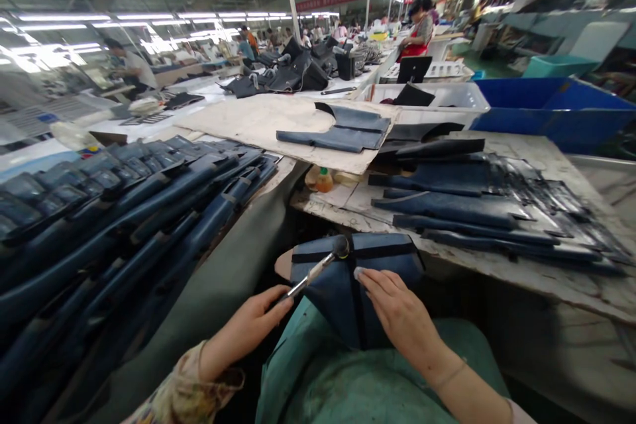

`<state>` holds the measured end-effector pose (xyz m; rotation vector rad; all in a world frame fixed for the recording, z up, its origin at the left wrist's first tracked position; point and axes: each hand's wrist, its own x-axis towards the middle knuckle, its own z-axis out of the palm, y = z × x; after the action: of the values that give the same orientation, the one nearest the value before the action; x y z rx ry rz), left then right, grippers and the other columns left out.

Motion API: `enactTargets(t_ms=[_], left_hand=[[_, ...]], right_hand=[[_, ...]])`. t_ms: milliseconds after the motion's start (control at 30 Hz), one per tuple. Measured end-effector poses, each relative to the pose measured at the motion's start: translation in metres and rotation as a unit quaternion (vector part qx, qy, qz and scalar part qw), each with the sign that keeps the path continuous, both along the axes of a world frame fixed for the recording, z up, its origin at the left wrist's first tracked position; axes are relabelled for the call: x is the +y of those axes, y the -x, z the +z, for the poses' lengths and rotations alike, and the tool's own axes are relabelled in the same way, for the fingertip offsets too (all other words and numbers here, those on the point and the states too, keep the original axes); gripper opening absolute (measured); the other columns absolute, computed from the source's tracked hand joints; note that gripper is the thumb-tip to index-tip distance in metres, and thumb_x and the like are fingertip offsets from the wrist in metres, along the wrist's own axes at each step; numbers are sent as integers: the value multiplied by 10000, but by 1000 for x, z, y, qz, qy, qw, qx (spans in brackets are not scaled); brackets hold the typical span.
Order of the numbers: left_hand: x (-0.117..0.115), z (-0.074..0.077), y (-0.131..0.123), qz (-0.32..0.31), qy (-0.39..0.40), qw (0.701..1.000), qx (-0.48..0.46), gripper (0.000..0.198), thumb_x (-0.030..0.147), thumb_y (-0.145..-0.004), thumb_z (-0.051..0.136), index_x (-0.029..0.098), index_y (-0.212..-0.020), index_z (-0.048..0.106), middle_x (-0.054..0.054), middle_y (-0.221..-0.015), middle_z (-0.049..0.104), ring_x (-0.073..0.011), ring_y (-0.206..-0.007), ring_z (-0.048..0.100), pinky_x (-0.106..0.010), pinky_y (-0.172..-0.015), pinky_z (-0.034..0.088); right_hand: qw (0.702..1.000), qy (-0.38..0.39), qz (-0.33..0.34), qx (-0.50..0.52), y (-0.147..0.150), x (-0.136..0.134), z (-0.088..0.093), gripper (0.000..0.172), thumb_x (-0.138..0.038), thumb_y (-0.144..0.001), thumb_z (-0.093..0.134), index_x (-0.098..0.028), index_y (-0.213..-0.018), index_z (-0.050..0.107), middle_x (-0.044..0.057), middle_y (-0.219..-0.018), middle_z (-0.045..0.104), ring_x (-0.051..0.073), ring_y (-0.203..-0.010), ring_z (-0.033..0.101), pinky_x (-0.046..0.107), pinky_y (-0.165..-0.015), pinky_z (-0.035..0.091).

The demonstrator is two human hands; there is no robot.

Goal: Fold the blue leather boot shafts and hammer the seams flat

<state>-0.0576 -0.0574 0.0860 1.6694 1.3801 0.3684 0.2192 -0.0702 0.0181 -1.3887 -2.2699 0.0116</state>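
A dark blue leather-like piece (322,305) with black strips crossing it rests at my lap, over a green apron (318,377). My left hand (265,310) is closed round the handle of a hammer (313,271), whose dark round head lies over the crossing of the strips. Whether the head touches the piece, I cannot tell. My right hand (392,301) lies on the right part of the blue piece, fingers stretched out together. A pale covering shows on one of its fingertips.
Rows of blue pieces cover the left table (124,212). More blue pieces (462,212) lie on the right table, near a small orange bottle (324,180). A pale board (238,119) bears cut panels (342,129). White (462,96) and blue bins (546,103) stand behind; people work farther back.
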Motion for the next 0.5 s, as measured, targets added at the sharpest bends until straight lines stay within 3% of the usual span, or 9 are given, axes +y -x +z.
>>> enactTargets(t_ms=[67,167,367,500], left_hand=[[-13,2,-8,31,28,999,-34,438,518,-856,403,166,-1035,593,17,-665,581,-109,-568,492,-198,-547,415],[-18,3,-19,84,-8,994,-74,480,533,-873,348,166,-1112,545,16,-647,558,-105,-537,470,-199,-520,397],[-12,-12,-25,27,-16,999,35,389,480,-887,344,203,-959,608,-13,-776,639,-164,-744,581,-245,-722,443],[-14,-13,-24,65,-38,997,16,440,508,-885,320,191,-1039,584,-21,-777,658,-165,-732,597,-234,-681,457]], right_hand=[[1000,4,5,-1,1,1,0,411,-80,-863,411,-188,-1245,518,40,-1212,571,186,-1056,512,336,-933,477],[1000,5,4,-2,1,1,1,414,-80,-862,414,-191,-1248,515,43,-1211,573,180,-1058,514,337,-934,479],[1000,-11,-4,-5,1,-1,3,397,-85,-866,397,-186,-1223,539,50,-1192,589,174,-1047,529,344,-943,475],[1000,-8,-5,-4,2,-2,4,402,-79,-863,400,-181,-1227,536,51,-1194,589,171,-1042,535,335,-941,477]])
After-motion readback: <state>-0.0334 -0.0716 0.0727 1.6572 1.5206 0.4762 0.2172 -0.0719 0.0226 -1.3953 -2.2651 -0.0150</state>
